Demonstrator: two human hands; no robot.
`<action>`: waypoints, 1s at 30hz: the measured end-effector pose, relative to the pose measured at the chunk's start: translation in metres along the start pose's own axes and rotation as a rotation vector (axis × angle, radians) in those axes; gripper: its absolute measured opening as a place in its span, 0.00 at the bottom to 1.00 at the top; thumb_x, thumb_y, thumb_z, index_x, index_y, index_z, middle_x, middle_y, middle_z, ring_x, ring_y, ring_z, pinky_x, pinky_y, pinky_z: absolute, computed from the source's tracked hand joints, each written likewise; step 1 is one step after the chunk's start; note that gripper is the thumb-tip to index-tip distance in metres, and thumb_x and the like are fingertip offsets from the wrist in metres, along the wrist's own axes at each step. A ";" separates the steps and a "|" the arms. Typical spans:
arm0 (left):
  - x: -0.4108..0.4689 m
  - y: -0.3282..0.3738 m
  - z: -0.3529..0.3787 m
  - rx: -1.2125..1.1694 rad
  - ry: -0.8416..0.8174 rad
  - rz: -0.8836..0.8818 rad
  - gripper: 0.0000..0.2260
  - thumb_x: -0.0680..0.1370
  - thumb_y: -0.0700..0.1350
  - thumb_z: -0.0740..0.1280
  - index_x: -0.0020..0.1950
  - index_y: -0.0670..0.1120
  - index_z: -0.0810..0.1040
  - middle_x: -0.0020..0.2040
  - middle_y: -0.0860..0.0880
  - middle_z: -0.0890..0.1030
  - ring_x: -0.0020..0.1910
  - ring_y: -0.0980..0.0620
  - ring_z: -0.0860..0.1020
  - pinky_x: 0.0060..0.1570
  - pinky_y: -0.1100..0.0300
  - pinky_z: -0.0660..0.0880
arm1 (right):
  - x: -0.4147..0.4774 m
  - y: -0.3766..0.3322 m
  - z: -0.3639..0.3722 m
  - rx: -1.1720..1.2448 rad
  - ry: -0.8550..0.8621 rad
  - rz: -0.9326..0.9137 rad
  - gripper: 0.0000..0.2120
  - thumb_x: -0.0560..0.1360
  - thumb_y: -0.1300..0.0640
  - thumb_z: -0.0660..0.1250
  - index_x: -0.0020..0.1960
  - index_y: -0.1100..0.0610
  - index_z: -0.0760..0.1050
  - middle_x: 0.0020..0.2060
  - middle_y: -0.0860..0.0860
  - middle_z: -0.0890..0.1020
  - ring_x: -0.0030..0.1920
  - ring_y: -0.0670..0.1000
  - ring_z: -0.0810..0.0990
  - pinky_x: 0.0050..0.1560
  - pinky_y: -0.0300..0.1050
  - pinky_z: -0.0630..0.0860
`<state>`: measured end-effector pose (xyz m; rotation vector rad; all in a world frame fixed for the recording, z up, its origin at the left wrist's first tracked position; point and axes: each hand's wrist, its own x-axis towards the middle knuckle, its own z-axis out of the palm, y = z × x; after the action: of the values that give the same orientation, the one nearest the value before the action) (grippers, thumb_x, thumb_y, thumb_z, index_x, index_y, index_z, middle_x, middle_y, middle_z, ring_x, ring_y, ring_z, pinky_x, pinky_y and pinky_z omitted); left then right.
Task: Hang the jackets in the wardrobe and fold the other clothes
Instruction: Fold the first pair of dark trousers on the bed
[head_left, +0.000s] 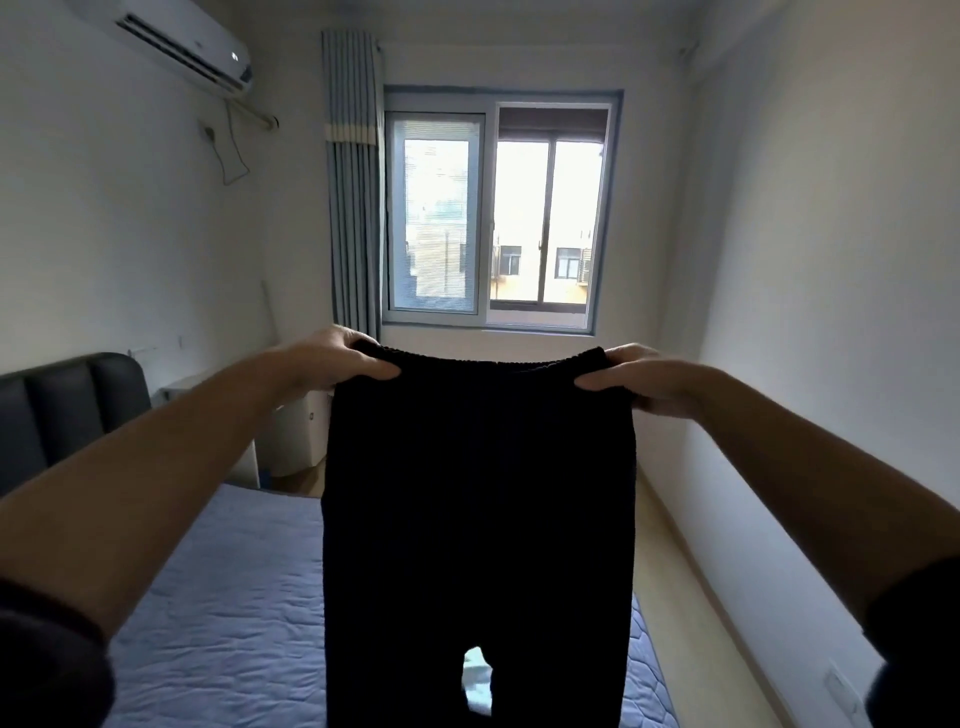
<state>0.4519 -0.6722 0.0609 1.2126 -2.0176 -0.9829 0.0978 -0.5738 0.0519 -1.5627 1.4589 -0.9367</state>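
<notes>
Bedroom, blue bed (218, 623), window (493, 218) | left hand (332, 364), right hand (641, 379) pinch black trousers (478, 493) (waistband)

head view | level, faces far window (498, 218) | trousers (478, 493) close, seemingly backlit

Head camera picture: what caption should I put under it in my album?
Left hand and right hand hold black trousers up by the waistband above the bed, facing the window.
</notes>
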 end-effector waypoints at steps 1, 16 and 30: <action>0.005 -0.001 0.007 -0.041 0.069 -0.055 0.09 0.74 0.42 0.73 0.52 0.41 0.79 0.40 0.47 0.82 0.34 0.53 0.81 0.32 0.66 0.76 | 0.007 0.004 0.008 0.035 0.107 0.011 0.18 0.71 0.60 0.73 0.58 0.64 0.77 0.51 0.57 0.84 0.52 0.55 0.83 0.57 0.47 0.79; 0.011 0.002 0.101 -0.447 0.142 -0.190 0.06 0.75 0.41 0.71 0.41 0.42 0.76 0.30 0.46 0.80 0.21 0.54 0.78 0.20 0.66 0.72 | 0.049 0.024 0.116 0.295 0.498 -0.143 0.03 0.72 0.57 0.72 0.44 0.55 0.80 0.41 0.53 0.85 0.40 0.50 0.83 0.44 0.43 0.80; 0.001 -0.046 0.018 0.050 -0.273 0.184 0.15 0.70 0.32 0.64 0.50 0.49 0.77 0.38 0.51 0.81 0.34 0.56 0.76 0.33 0.66 0.73 | 0.009 0.045 0.062 0.615 0.061 -0.193 0.04 0.73 0.57 0.67 0.43 0.57 0.75 0.33 0.50 0.81 0.34 0.47 0.81 0.32 0.38 0.77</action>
<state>0.4593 -0.6819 0.0129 0.9368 -2.3303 -1.0585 0.1355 -0.5802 -0.0150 -1.2260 0.9328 -1.3970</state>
